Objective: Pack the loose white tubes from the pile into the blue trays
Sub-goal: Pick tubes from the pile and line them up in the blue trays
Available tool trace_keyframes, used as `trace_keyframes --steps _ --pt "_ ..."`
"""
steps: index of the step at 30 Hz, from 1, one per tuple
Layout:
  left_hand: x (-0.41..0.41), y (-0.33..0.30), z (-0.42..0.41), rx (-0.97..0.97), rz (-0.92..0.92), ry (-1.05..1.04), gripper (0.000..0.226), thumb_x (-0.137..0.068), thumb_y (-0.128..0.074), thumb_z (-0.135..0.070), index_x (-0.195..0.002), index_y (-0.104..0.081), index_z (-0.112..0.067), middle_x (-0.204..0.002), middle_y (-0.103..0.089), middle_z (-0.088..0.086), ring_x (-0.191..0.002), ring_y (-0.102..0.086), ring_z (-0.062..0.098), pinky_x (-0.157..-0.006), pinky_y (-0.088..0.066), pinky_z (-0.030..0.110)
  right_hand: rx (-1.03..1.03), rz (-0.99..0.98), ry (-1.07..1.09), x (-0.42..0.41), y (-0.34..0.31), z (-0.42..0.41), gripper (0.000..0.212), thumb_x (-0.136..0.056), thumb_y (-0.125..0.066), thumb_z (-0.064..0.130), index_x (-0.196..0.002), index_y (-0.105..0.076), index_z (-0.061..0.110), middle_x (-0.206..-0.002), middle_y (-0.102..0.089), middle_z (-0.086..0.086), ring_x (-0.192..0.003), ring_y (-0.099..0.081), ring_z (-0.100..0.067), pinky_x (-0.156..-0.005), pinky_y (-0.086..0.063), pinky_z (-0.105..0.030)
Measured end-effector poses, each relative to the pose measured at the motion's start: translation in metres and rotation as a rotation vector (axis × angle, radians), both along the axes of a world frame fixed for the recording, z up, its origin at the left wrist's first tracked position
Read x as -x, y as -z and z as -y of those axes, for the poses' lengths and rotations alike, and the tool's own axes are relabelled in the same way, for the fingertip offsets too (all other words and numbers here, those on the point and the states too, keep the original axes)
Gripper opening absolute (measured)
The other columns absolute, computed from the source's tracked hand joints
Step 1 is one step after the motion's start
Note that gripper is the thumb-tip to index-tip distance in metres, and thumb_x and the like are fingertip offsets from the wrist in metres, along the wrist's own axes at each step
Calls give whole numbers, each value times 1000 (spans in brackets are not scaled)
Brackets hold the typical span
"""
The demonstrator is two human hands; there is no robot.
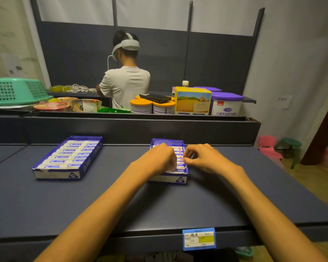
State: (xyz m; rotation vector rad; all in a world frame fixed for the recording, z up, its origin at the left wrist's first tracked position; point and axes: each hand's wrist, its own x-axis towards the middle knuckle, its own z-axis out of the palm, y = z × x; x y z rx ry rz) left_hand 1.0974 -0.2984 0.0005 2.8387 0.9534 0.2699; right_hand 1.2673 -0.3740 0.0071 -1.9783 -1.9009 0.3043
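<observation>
Hidden first: my left hand [159, 157] covers most of the left half of the near blue cardboard tray [179, 179], so I can't see how many white tubes with blue and red labels [179, 154] lie under it. Only the right ends of the row show between my two hands. The left fingertips are buried in the tray; fingers curl down onto the tubes, but whether that grip pinches one tube or just presses on the row, can't tell. My right hand [204, 157] sits at the tray's right edge, thumb and forefinger bent together just over the tube ends. They look to be touching a tube end, but the contact is too small to make out, so hold unclear there too.

No loose pile in view on the dark grey bench [235, 195]. Tubes seen are all inside trays. The second blue cardboard tray [87, 161] lies well apart to the left, angled, full of tubes in two columns, no hand near it.

Print on tubes unreadable. A blue price tag [199, 239] is on the bench front edge, writing blurred. Behind the raised shelf a person in a white shirt [125, 86] stands back turned, lower body cut off by orange-lidded tins [151, 105], a yellow box [193, 103] and a purple-lidded tub [226, 104]. Green plastic basket [17, 90] is cut off at left.
</observation>
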Motion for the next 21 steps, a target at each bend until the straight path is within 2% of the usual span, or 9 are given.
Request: trace_keyframes --steps 5,8,11,15,21 --pt "6 -1 4 -34 2 -7 24 -89 -67 -26 -111 -71 -17 -115 -68 6 -99 -63 17 -81 -51 25 -69 77 -6 4 1 11 33 -91 -61 45 -116 -55 25 -120 -63 5 -99 -61 -11 -79 -55 -28" --pt "18 -8 9 -64 81 -64 34 -87 -68 -33 -118 -67 -18 -115 -68 2 -97 -62 14 -80 -52 26 -118 105 2 5 -3 19 40 -90 -60 46 -124 -51 26 -128 -58 5 -108 -55 -10 -85 -53 -30" --pt "38 -18 16 -125 153 -148 44 -89 -65 -40 -127 -58 -21 -124 -62 -1 -108 -58 14 -87 -51 31 -190 140 12 8 -7 27 43 -91 -60 46 -128 -48 28 -130 -56 5 -113 -52 -9 -89 -50 -31" --pt "80 -20 26 -172 161 -255 53 -89 -60 -47 -136 -48 -25 -134 -53 -1 -122 -48 16 -95 -46 35 -212 167 -18 26 -5 30 46 -91 -59 44 -132 -46 28 -135 -52 4 -118 -48 -11 -90 -44 -28" --pt "158 -7 44 -196 106 -406 61 -89 -56 -54 -141 -44 -24 -142 -47 1 -127 -44 20 -101 -40 35 -249 227 -123 79 -2 32 46 -92 -57 42 -134 -48 26 -139 -49 1 -124 -44 -19 -100 -38 -34"
